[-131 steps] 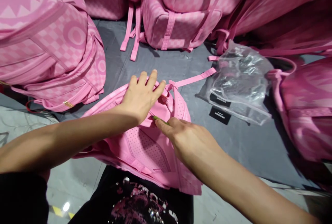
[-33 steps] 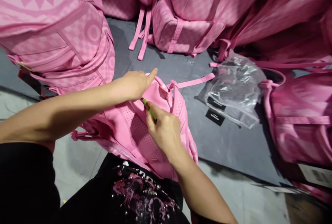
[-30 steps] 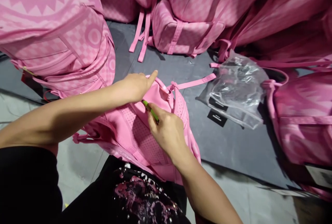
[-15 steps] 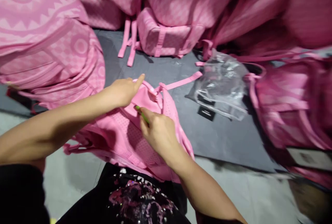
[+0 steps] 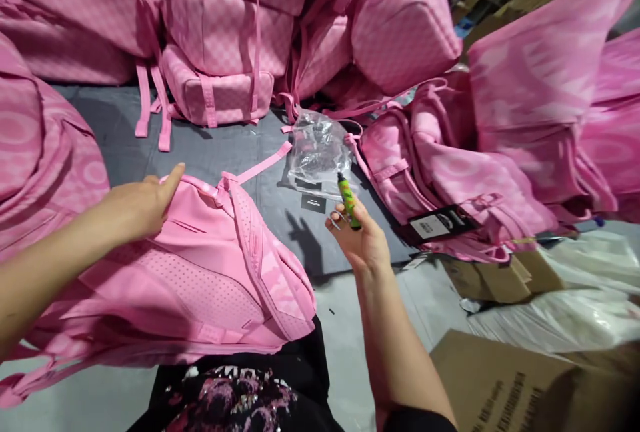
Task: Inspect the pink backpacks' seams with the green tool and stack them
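Observation:
A pink backpack [image 5: 200, 265] lies against my body at the table's front edge, its dotted back padding turned up. My left hand [image 5: 137, 207] grips its upper edge beside the top handle, thumb side up, with most fingertips hidden. My right hand [image 5: 361, 235] is raised to the right of the backpack, apart from it. Between its fingers is a green pen-like tube [image 5: 349, 202] with a black tip pointing up and away. Past that hand, a clear plastic bag [image 5: 320, 142] lies on the grey table, with a small black card [image 5: 313, 203] at its near edge.
Pink checkered backpacks [image 5: 227, 32] are stacked along the back. More pink bags [image 5: 465, 172] stand at the right, one with a black-and-white tag [image 5: 435, 224]. Another pink backpack [image 5: 50, 132] is at the left. Cardboard boxes [image 5: 485, 379] and plastic wrapping [image 5: 565, 319] lie on the floor at lower right.
My right hand has left the backpack and moved right, lifting the green tube. My left hand keeps its place on the backpack's edge. The view has swung to the right.

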The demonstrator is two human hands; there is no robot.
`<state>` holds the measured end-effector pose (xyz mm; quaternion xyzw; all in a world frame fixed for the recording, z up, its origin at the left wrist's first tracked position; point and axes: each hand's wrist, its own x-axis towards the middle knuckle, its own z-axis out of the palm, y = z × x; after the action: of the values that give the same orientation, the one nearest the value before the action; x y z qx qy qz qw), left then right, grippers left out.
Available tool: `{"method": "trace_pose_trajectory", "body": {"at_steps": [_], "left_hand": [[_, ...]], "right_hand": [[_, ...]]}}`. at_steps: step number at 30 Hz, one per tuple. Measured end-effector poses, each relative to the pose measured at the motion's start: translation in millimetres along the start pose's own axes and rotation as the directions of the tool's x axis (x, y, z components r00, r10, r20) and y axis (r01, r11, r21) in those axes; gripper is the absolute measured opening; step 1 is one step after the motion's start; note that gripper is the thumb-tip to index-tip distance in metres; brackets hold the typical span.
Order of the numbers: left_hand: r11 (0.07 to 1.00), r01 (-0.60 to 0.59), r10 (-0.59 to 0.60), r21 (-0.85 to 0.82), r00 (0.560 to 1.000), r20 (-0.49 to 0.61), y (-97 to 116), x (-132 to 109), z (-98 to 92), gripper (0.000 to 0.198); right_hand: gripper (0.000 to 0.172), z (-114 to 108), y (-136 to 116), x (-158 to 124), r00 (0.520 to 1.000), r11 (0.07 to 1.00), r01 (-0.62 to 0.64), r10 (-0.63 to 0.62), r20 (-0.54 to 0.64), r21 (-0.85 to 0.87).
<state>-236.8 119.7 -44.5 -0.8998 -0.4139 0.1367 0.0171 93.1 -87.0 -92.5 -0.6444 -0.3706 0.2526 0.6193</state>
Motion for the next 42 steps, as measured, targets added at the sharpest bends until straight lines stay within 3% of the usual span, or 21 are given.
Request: {"method": "trace_pose_trajectory", "body": {"at_steps": [3, 6, 9, 12, 15, 18, 22, 24, 27, 30, 31, 33, 35, 37, 40, 42], "left_hand": [[1.000, 0.018, -0.018, 0.024, 1.000, -0.012, 0.3, 0.2, 1.2, 0.079], [0.998, 0.041, -0.041, 0.051, 0.999, -0.003, 2.0, -0.3, 0.3, 0.079], [0.995, 0.065, -0.067, 0.071, 0.998, 0.021, 6.2, -1.4, -4.1, 0.080], [0.994, 0.084, -0.088, 0.066, 0.995, 0.057, 10.1, -4.1, -9.3, 0.079], [0.995, 0.082, -0.086, 0.060, 0.994, 0.068, 10.3, -8.2, -11.4, 0.076], [0.999, 0.020, -0.021, 0.048, 0.999, 0.028, 7.8, -9.7, -10.5, 0.075], [0.996, 0.050, -0.051, 0.068, 0.999, 0.008, 8.8, -7.0, -11.7, 0.077], [0.996, 0.073, -0.074, 0.054, 0.997, 0.027, 12.3, -8.7, -14.9, 0.080], [0.997, 0.079, -0.080, 0.008, 0.996, 0.043, 17.1, -15.4, -19.8, 0.084], [0.996, 0.087, -0.087, -0.006, 0.996, 0.025, 19.4, -21.1, -22.0, 0.088], [0.995, 0.095, -0.095, -0.001, 0.995, 0.026, 20.3, -21.9, -22.3, 0.091], [0.994, 0.109, -0.109, 0.012, 0.994, 0.024, 22.8, -21.6, -23.2, 0.096], [0.992, 0.124, -0.125, 0.021, 0.992, 0.022, 25.2, -20.0, -23.6, 0.101], [0.991, 0.131, -0.131, -0.013, 0.991, -0.007, 25.0, -20.0, -20.9, 0.102], [0.963, 0.106, -0.147, -0.247, 0.977, -0.155, 14.7, -29.3, -3.9, 0.092], [0.880, 0.039, -0.196, -0.473, 0.938, -0.287, 3.0, -43.7, 17.1, 0.083]], "right_hand": [[0.040, -20.7, 29.4, 4.7, 0.998, 0.972, -0.021, 0.036, 0.059, -0.236], [0.037, -16.6, 50.1, 17.3, 1.000, 0.907, 0.012, -0.003, 0.022, -0.422], [0.033, -8.5, 55.1, 41.6, 0.996, 0.821, 0.076, -0.092, 0.001, -0.565], [0.024, -7.2, 51.7, 53.6, 0.976, 0.701, 0.218, -0.171, 0.136, -0.679], [0.030, -16.8, 56.9, 32.0, 0.940, 0.600, 0.335, -0.159, 0.302, -0.727], [0.038, -38.7, 75.8, -17.2, 0.911, 0.516, 0.391, -0.099, 0.401, -0.762], [0.051, -75.4, 101.9, -79.1, 0.831, 0.304, 0.548, -0.088, 0.550, -0.779], [0.049, -88.9, 107.5, -91.5, 0.819, 0.274, 0.572, -0.135, 0.558, -0.773], [0.036, -89.0, 96.8, -82.4, 0.850, 0.354, 0.519, -0.316, 0.422, -0.778], [0.016, -53.5, 56.0, -60.6, 0.874, 0.529, 0.400, -0.467, 0.137, -0.749], [0.017, -34.1, 38.1, -55.0, 0.895, 0.621, 0.344, -0.444, 0.046, -0.704], [0.024, 11.4, 4.0, -47.0, 0.968, 0.855, 0.175, -0.240, -0.074, -0.488], [0.029, 58.0, -20.6, -41.0, 0.997, 0.959, 0.063, -0.070, -0.013, -0.275], [0.028, 97.4, -33.6, -36.1, 0.996, 0.991, 0.041, -0.030, 0.087, -0.124], [0.023, 135.9, -38.2, -31.1, 0.971, 0.995, 0.086, -0.071, 0.230, -0.055], [0.020, 150.5, -36.9, -28.4, 0.938, 0.974, 0.206, -0.170, 0.303, -0.091]]}}
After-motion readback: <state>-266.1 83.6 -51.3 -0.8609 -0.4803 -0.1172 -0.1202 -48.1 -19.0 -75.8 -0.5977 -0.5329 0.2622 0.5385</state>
